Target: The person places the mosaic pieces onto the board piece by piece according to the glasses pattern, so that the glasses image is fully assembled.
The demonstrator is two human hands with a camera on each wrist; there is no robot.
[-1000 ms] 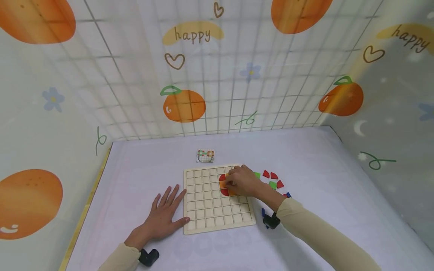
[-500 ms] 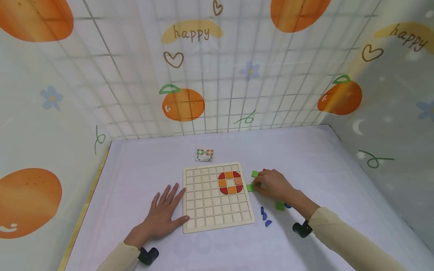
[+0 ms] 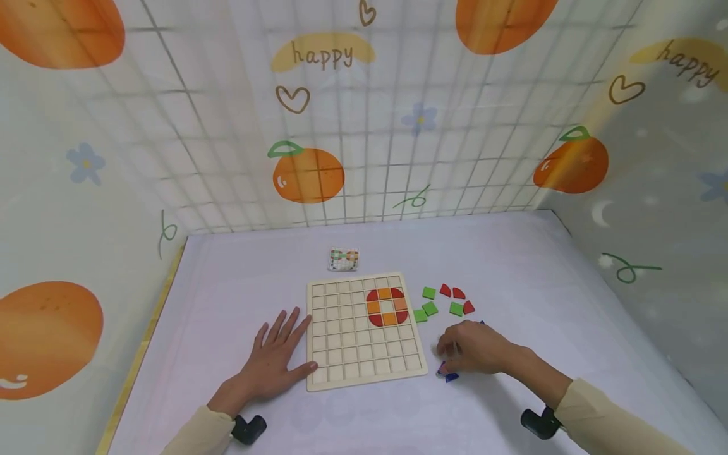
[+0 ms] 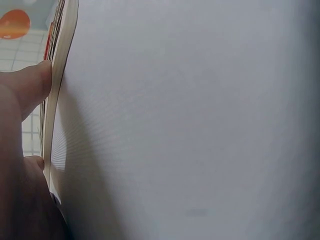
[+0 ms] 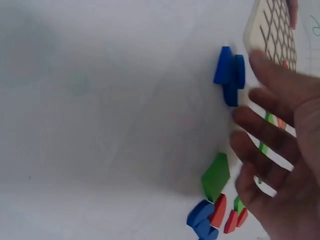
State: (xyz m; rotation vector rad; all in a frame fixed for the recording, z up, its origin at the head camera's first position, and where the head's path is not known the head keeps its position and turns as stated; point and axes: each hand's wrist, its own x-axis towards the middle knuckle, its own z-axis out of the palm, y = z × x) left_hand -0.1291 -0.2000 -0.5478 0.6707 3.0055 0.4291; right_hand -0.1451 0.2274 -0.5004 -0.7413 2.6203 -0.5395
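Note:
My left hand (image 3: 270, 366) lies spread on the table, its thumb and a fingertip at the left edge of the wooden grid board (image 3: 341, 359). In the board's upper right, red quarter-round tiles (image 3: 376, 320) and orange square tiles (image 3: 389, 318) form a ring around a bare cell. Right of the board, my right hand (image 3: 478, 349) is low over blue tiles (image 3: 452, 377), partly hiding them. In the right wrist view, its fingers are loosely bent and apart. The thumb is beside the clustered blue tiles (image 5: 227, 70), with nothing visibly gripped.
Loose green square tiles (image 3: 429, 292) and red quarter-round tiles (image 3: 458, 293) lie right of the board. Behind it is a small pattern card (image 3: 344, 259). In the right wrist view, a green tile (image 5: 216, 177) and more blue tiles (image 5: 201, 214) lie below the hand.
My right hand has gone from the ring of tiles to the green tiles, then down to the blue ones. Another green tile now lies by the board's right edge. The left hand stays put.

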